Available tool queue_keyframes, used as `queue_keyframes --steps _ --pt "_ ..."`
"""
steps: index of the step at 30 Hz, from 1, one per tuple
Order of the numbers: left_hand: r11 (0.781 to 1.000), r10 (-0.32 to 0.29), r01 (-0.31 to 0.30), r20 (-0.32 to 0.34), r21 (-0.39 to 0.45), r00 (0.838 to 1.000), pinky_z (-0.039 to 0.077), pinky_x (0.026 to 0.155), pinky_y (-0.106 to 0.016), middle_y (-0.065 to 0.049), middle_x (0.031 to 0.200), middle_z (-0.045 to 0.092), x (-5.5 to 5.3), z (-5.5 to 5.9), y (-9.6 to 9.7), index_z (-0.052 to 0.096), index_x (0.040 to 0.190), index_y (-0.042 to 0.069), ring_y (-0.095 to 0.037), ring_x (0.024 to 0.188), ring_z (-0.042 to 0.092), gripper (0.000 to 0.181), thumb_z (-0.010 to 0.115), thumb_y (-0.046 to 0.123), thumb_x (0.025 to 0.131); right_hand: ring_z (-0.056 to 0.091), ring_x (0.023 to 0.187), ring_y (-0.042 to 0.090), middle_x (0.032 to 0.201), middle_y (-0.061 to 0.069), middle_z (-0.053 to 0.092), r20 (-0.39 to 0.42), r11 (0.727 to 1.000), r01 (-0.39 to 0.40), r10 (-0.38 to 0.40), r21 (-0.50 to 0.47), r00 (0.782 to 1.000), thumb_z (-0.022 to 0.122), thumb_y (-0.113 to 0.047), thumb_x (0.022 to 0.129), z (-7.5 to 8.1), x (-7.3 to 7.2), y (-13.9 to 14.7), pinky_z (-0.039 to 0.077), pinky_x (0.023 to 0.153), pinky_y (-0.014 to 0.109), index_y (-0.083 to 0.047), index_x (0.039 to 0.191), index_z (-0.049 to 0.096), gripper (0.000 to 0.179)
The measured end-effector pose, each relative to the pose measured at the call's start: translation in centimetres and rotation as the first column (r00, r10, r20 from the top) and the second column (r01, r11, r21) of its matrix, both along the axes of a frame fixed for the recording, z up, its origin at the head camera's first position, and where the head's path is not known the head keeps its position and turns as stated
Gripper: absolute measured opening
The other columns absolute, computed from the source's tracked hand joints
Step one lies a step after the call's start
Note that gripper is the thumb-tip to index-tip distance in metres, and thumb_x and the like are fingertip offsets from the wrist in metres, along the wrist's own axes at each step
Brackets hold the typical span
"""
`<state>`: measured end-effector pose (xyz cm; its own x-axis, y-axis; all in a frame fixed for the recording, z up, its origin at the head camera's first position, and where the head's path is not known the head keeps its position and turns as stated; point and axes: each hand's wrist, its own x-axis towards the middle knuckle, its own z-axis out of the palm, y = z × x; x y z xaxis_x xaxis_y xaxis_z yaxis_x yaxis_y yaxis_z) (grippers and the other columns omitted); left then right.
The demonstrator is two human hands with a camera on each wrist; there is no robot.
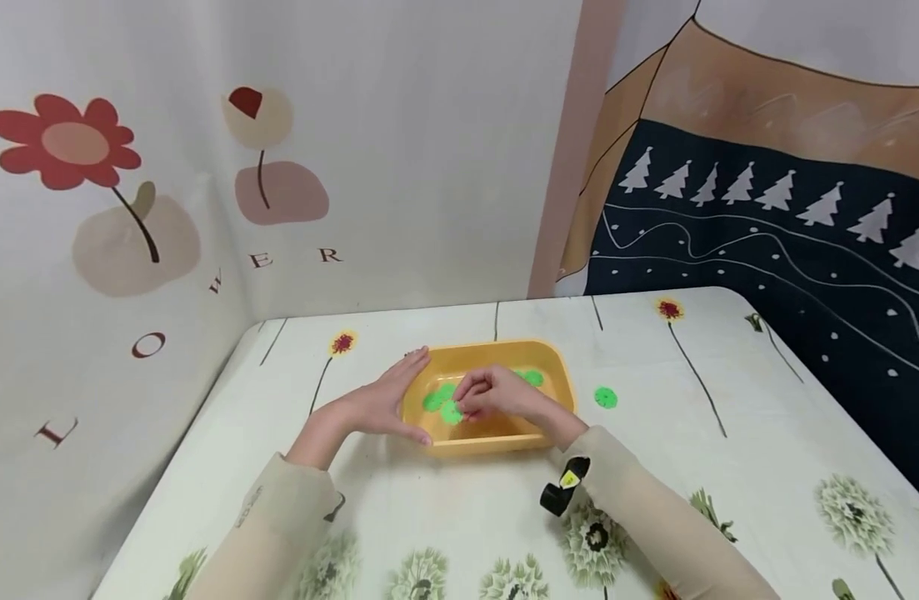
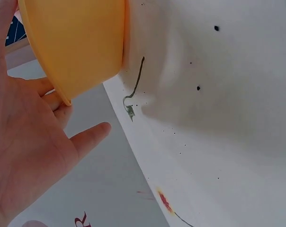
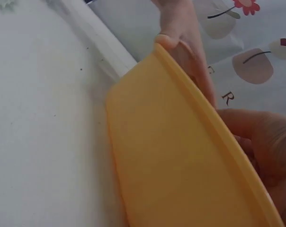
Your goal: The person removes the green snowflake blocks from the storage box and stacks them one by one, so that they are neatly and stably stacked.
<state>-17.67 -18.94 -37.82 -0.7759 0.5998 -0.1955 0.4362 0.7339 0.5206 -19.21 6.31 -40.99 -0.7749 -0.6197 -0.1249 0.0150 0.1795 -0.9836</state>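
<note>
A yellow plastic tray (image 1: 496, 447) sits on the table with several round green discs in it. My left hand (image 1: 387, 400) grips the tray's left end, thumb at the near corner of the rim and fingers toward the far corner. In the left wrist view, some fingers pass behind the rim while the little finger sticks out. My right hand (image 1: 496, 392) is over the tray, thumb and fingers bent together, and pinches a green disc (image 1: 452, 412) at its edge. More green discs (image 1: 433, 401) lie beside it, and another green disc (image 1: 533, 378) shows behind the right hand.
One green disc (image 1: 606, 397) lies on the table right of the tray. The white tablecloth (image 1: 429, 500) has printed flowers. Printed curtains (image 1: 429, 167) stand behind and on the left, and a dark cloth with white trees (image 1: 766, 242) hangs on the right.
</note>
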Motion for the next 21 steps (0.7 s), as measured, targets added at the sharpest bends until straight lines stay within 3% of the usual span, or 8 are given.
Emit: queue_keyframes --steps 5,9,13,17,21 --pt "1.000 -0.005 0.004 0.022 0.006 1.000 0.015 0.123 -0.060 -0.009 0.170 -0.006 -0.2 0.3 0.1 0.003 0.161 0.006 -0.034 0.157 -0.004 0.132 0.085 0.058 0.070 0.070 0.072 0.011 0.085 0.001 0.069 -0.034 0.993 0.118 -0.119 -0.025 0.992 0.067 -0.001 0.092 1.1 -0.6 2.3 0.062 0.079 0.042 0.012 0.107 0.065 0.020" --pt "1.000 -0.003 0.003 0.027 0.015 1.000 0.016 0.122 -0.062 -0.010 0.170 -0.006 -0.1 0.2 0.1 0.003 0.161 0.006 -0.034 0.157 -0.004 0.133 0.085 0.058 0.069 0.071 0.076 0.012 0.090 0.004 0.071 -0.074 0.971 0.237 -0.235 0.014 0.969 0.069 -0.006 0.092 2.6 -0.8 6.1 0.062 0.081 0.039 0.011 0.111 0.065 0.026" --pt "1.000 -0.005 0.005 0.024 0.020 1.000 0.016 0.122 -0.062 -0.010 0.170 -0.006 -0.2 0.0 0.2 0.002 0.161 0.006 -0.034 0.157 -0.004 0.133 0.085 0.058 0.070 0.071 0.078 0.008 0.098 0.004 0.071 -0.105 0.908 0.410 -0.401 0.087 0.910 0.068 -0.012 0.094 3.4 -1.1 11.1 0.061 0.078 0.026 0.009 0.118 0.064 0.032" --pt "1.000 -0.004 0.004 0.014 0.017 1.000 0.016 0.122 -0.062 -0.011 0.170 -0.006 -0.2 0.1 0.2 0.002 0.161 0.006 -0.034 0.157 -0.005 0.133 0.085 0.057 0.070 0.069 0.080 0.004 0.103 0.003 0.070 -0.121 0.827 0.526 -0.512 0.199 0.851 0.067 -0.017 0.096 2.9 -1.3 15.1 0.058 0.077 0.018 0.004 0.124 0.063 0.035" --pt "1.000 -0.015 0.015 0.018 0.019 1.000 0.015 0.122 -0.062 -0.012 0.169 -0.007 -0.2 0.0 0.2 0.002 0.160 0.005 -0.035 0.157 -0.005 0.133 0.085 0.057 0.070 0.066 0.078 0.000 0.096 -0.005 0.069 -0.085 0.792 0.533 -0.534 0.297 0.841 0.065 -0.018 0.097 1.4 -1.0 17.8 0.058 0.076 0.016 0.003 0.128 0.062 0.037"
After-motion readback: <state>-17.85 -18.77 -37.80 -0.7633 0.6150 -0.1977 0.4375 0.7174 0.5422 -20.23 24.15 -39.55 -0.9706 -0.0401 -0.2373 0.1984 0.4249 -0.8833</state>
